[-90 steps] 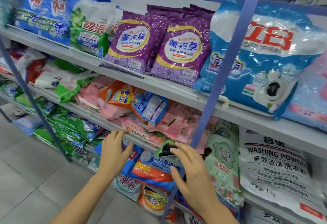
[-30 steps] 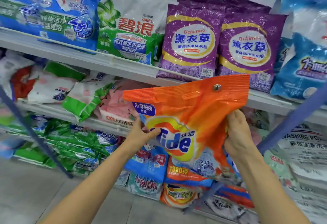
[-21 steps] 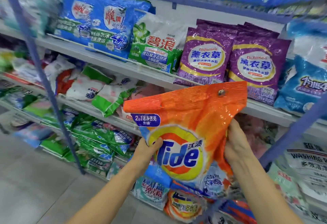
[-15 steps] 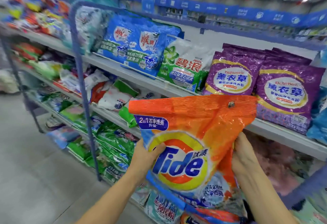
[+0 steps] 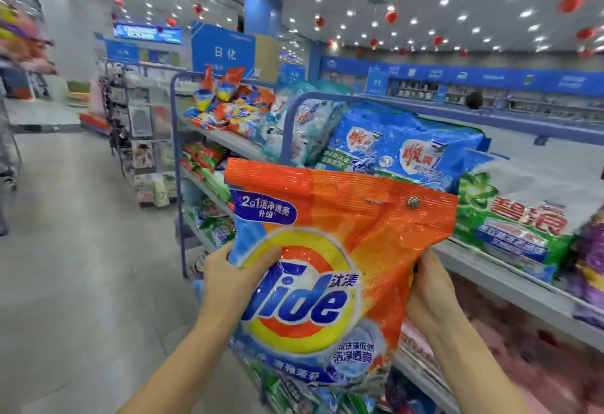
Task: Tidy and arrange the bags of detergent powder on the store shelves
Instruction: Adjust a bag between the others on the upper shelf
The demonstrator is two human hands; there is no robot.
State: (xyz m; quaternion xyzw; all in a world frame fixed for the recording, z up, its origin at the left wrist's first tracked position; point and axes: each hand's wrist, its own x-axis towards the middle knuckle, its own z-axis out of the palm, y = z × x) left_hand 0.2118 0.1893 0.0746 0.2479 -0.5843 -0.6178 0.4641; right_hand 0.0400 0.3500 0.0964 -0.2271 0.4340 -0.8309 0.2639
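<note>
I hold an orange Tide detergent bag (image 5: 330, 250) upright in front of me, away from the shelves. My left hand (image 5: 232, 279) grips its left edge, thumb over the yellow ring of the logo. My right hand (image 5: 428, 292) grips its right edge from behind. Further along the top shelf lies a heap of the same orange Tide bags (image 5: 228, 109). Blue bags (image 5: 398, 148) and a green-and-white bag (image 5: 519, 217) stand on the top shelf behind the held bag.
The shelf unit with blue tube frames (image 5: 178, 165) runs away to the left rear, its lower shelves holding green bags (image 5: 209, 165). Pink bags (image 5: 529, 348) fill the shelf at lower right. A grey tiled aisle floor (image 5: 75, 250) lies to the left. A display rack (image 5: 143, 138) stands beyond.
My view has swung left and up along the aisle. Both hands have carried the Tide bag that way; the purple bags have slid to the right edge and the far Tide heap has come into sight.
</note>
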